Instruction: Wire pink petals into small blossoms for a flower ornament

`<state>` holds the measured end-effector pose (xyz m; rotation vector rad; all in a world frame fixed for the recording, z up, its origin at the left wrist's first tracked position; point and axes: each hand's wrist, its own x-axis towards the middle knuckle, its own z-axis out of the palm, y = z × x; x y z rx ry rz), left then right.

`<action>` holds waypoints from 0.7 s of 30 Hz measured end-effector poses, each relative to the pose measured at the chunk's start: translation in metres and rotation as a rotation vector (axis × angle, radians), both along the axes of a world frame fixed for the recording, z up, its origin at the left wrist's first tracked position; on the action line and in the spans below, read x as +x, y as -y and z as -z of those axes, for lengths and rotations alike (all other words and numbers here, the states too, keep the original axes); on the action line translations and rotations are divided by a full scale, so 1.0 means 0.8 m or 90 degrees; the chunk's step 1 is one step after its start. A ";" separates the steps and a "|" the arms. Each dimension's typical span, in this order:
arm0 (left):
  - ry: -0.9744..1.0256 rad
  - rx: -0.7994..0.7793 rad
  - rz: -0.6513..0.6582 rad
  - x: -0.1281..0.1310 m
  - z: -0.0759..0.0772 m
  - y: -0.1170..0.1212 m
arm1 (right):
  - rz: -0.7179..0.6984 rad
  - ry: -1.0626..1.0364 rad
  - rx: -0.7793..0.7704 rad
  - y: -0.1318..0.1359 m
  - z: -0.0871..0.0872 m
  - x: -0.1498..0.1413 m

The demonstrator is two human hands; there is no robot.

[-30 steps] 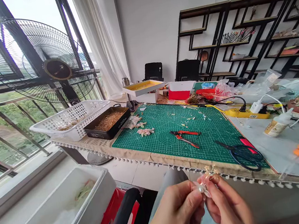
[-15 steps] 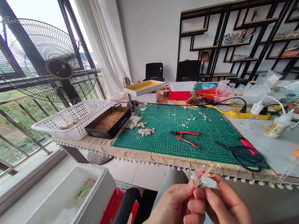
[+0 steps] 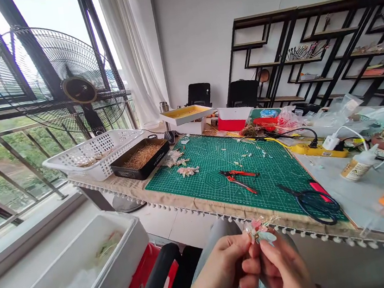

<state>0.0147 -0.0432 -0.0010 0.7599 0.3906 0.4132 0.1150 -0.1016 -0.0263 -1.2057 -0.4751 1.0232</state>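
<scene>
Left hand [image 3: 224, 264] and right hand [image 3: 285, 263] pinch a floral piece [image 3: 257, 229] between them, the desk [image 3: 192, 203] just beyond; a pale blue petal [image 3: 267, 236] now shows where a pearl faced up, suggesting the piece was turned to work another side.

- Before you, the cutting mat [image 3: 211, 160] lies on the worktop [image 3: 176, 200].
- On the mat, the pruners [image 3: 240, 178] lie left of the scissors [image 3: 311, 199].
- Left of the mat sits the stem box [image 3: 140, 162]; the basket [image 3: 105, 166] stands left of that.
- Behind the mat, the tray [image 3: 187, 116] stands left of the bin [image 3: 233, 124].
- The bottle [image 3: 357, 165] stands to the mat's right.
</scene>
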 end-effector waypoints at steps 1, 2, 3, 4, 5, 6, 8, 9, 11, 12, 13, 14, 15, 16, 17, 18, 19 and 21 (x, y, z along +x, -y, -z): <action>-0.009 0.010 0.012 -0.001 0.001 -0.001 | 0.012 0.011 0.003 -0.001 -0.002 -0.001; -0.015 0.017 0.020 -0.002 0.002 -0.002 | 0.023 0.019 0.006 -0.002 -0.004 -0.003; -0.019 0.021 0.024 -0.003 0.001 -0.003 | 0.030 0.021 0.006 -0.002 -0.007 -0.004; -0.022 0.023 0.026 -0.004 0.000 -0.004 | 0.026 0.020 0.004 -0.001 -0.010 -0.005; -0.026 0.022 0.027 -0.006 -0.001 -0.005 | 0.015 0.018 0.000 0.000 -0.013 -0.005; -0.032 0.021 0.029 -0.007 -0.002 -0.006 | -0.007 0.019 -0.003 0.001 -0.016 -0.004; -0.044 0.028 0.049 -0.010 -0.002 -0.009 | -0.063 0.038 -0.005 0.004 -0.022 0.001; -0.049 0.035 0.066 -0.011 -0.001 -0.010 | -0.091 0.054 -0.007 0.006 -0.025 0.005; -0.060 0.047 0.107 -0.015 0.002 -0.012 | -0.130 0.075 -0.012 0.009 -0.029 0.013; -0.063 0.048 0.124 -0.016 0.004 -0.013 | -0.140 0.078 -0.016 0.010 -0.030 0.017; -0.062 0.042 0.133 -0.017 0.005 -0.013 | -0.150 0.076 -0.020 0.011 -0.030 0.019; -0.058 0.030 0.130 -0.017 0.005 -0.013 | -0.160 0.069 -0.025 0.011 -0.028 0.021; -0.049 0.015 0.117 -0.017 0.004 -0.013 | -0.163 0.059 -0.030 0.011 -0.026 0.021; -0.035 -0.002 0.099 -0.017 0.002 -0.012 | -0.162 0.044 -0.033 0.011 -0.022 0.020; -0.019 -0.020 0.078 -0.016 0.000 -0.011 | -0.158 0.029 -0.036 0.010 -0.018 0.018; -0.006 -0.035 0.061 -0.015 -0.002 -0.011 | -0.153 0.011 -0.038 0.009 -0.014 0.015; 0.004 -0.046 0.049 -0.014 -0.004 -0.012 | -0.143 -0.005 -0.040 0.009 -0.011 0.011; 0.008 -0.040 0.029 -0.015 -0.007 -0.016 | -0.115 -0.005 -0.050 0.011 -0.008 0.004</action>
